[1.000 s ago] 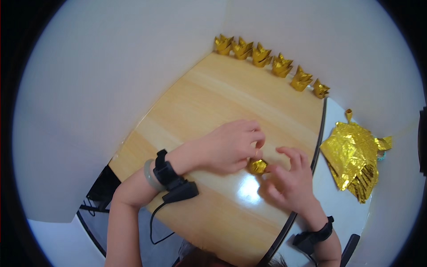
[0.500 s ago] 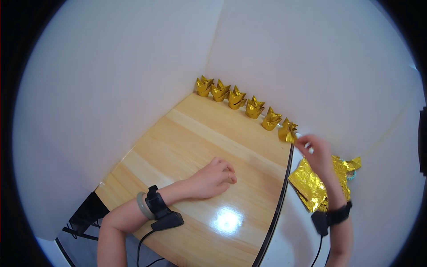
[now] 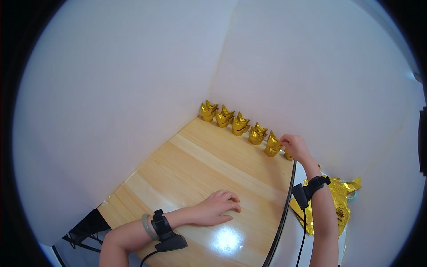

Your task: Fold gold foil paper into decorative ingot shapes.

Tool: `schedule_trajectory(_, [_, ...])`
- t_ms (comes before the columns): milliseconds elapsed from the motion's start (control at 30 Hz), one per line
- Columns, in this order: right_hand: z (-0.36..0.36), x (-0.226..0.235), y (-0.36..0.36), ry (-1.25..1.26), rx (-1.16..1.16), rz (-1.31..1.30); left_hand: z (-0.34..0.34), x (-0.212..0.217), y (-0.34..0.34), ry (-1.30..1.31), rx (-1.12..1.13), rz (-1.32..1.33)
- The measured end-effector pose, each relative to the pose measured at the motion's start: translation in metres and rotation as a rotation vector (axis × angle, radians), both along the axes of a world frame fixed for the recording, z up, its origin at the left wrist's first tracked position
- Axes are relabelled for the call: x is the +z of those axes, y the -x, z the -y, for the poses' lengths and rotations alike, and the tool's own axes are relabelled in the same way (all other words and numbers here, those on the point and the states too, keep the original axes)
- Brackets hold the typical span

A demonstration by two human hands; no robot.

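Gold foil folded ingot shapes stand in row along far edge of pale wooden tabletop, against white wall. Right hand reaches to row's right end — fingers curled, fingertips pinched at last foil piece, mostly hidden behind hand; grip itself unclear. Left hand rests on tabletop near front, fingers loosely bent, holding nothing. Black wrist devices on both arms. Stack of gold foil sheets lies off table's right edge, beside right forearm.

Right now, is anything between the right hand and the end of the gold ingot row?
Nothing visible. The right hand is already at the row's near end, beside the last gold paper ingot; the ingot under the hand is mostly hidden.
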State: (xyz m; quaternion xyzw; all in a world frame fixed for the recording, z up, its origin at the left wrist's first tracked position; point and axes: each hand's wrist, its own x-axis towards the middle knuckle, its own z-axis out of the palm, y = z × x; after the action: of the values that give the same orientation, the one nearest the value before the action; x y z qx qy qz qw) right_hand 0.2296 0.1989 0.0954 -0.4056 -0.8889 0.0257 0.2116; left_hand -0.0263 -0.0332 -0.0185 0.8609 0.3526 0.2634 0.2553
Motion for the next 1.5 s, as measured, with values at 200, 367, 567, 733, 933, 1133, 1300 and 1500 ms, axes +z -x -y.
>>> schedule_trajectory(200, [-0.009, -0.014, 0.003, -0.015, -0.029, 0.002, 0.001, 0.003, 0.001, 0.003, 0.002, -0.009])
schedule_trajectory(367, [-0.013, -0.022, 0.007, -0.032, -0.033, 0.022, 0.001, 0.002, 0.001, 0.003, 0.018, -0.015])
schedule_trajectory(567, [-0.020, -0.033, 0.001, -0.012, -0.044, 0.052, 0.002, 0.002, 0.000, -0.008, 0.010, -0.008])
schedule_trajectory(733, [-0.017, -0.031, -0.001, -0.027, -0.075, 0.062, 0.002, 0.004, -0.001, -0.004, 0.013, -0.024])
schedule_trajectory(933, [-0.014, -0.029, -0.003, -0.009, -0.097, 0.047, 0.003, 0.006, -0.001, -0.004, 0.020, -0.013])
schedule_trajectory(1133, [-0.009, -0.021, -0.015, -0.031, -0.157, -0.050, 0.002, 0.004, 0.002, 0.002, 0.010, -0.030])
schedule_trajectory(1300, [0.004, 0.001, -0.060, 0.082, -0.168, -0.035, -0.003, 0.008, -0.004, -0.012, -0.036, -0.012])
schedule_trajectory(1500, [0.093, 0.022, -0.108, 0.243, -0.194, 0.258, 0.005, 0.013, 0.001, 0.001, 0.013, -0.025])
